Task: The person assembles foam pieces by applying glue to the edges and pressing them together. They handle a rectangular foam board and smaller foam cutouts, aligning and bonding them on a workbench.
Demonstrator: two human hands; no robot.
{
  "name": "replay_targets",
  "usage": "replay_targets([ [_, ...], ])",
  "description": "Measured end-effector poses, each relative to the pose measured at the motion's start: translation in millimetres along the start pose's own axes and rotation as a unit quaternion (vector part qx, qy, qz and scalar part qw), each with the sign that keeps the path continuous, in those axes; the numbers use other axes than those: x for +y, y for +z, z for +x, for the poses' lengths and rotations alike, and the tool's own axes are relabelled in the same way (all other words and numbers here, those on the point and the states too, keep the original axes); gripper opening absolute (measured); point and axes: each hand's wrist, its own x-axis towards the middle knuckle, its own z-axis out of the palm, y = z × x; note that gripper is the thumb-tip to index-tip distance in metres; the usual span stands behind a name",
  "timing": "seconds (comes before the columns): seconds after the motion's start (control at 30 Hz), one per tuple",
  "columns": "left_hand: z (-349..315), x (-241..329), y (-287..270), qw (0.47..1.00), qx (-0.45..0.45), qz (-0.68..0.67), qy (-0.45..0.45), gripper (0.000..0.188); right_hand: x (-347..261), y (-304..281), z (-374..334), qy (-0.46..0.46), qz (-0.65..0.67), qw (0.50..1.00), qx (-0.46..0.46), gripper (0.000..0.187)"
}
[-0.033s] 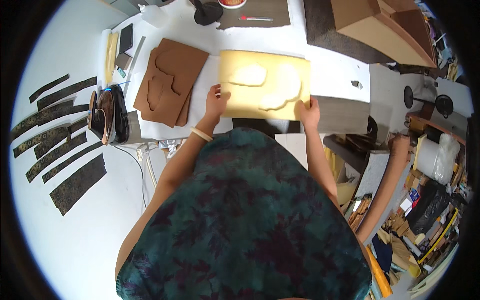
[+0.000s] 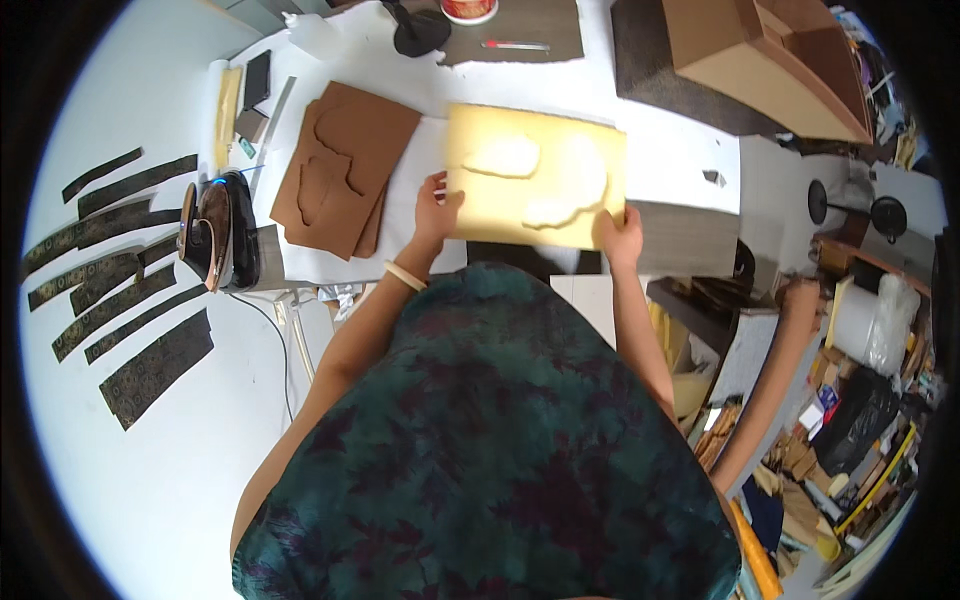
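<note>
Between my two hands is a pale yellow foam-like sheet (image 2: 488,215) with curved cut-out shapes, white showing through them. My left hand (image 2: 436,208) grips its near left edge, fingers curled round it. On the near right corner my right hand (image 2: 622,238) is closed, thumb on top. The sheet's near edge reaches over the table's front edge. To its left, brown boards (image 2: 382,135) with similar curved cut-outs lie stacked, slightly fanned out.
An iron (image 2: 208,235) stands on its base at the table's left end. Behind are a white bottle (image 2: 313,36), a black stand (image 2: 420,35), a red-and-white tub (image 2: 469,9) and a pen (image 2: 515,45). An open cardboard box (image 2: 745,65) sits at the back right. Patterned dark strips (image 2: 160,365) lie at far left.
The yellow sheet and both my hands have shifted very slightly right. The whole view has moved a little too. My grip looks the same.
</note>
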Motion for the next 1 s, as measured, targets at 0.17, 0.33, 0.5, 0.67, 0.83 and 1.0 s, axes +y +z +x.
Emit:
replay_targets([
  [0.17,4.4,-7.6,10.5,0.989,0.032,-0.067,0.127,0.048,-1.0,-7.6,-5.4,-0.023,0.129,0.991,0.010,0.057],
  [0.33,15.3,-28.3,-0.5,0.995,0.041,0.038,0.087,0.068,9.2,11.7,12.8,-0.056,0.123,0.988,-0.069,0.064],
  [0.5,13.4,-22.4,-35.0,0.970,0.158,0.154,0.106,0.058,-1.3,5.4,16.8,-0.161,0.014,0.986,0.050,0.040],
  [0.67,53.7,5.6,-95.7,0.887,0.352,0.266,0.133,0.040,-36.9,-11.6,1.4,-0.211,-0.008,0.977,0.022,0.025],
  [0.83,196.7,111.1,-157.9,0.857,0.401,0.169,0.277,0.053,-86.1,-8.9,-11.8,-0.252,0.026,0.967,0.004,0.025],
  [1.0,358.1,153.8,-182.8,0.825,0.433,0.128,0.341,0.123,-111.8,26.3,-25.8,-0.191,0.227,0.954,-0.051,0.023],
])
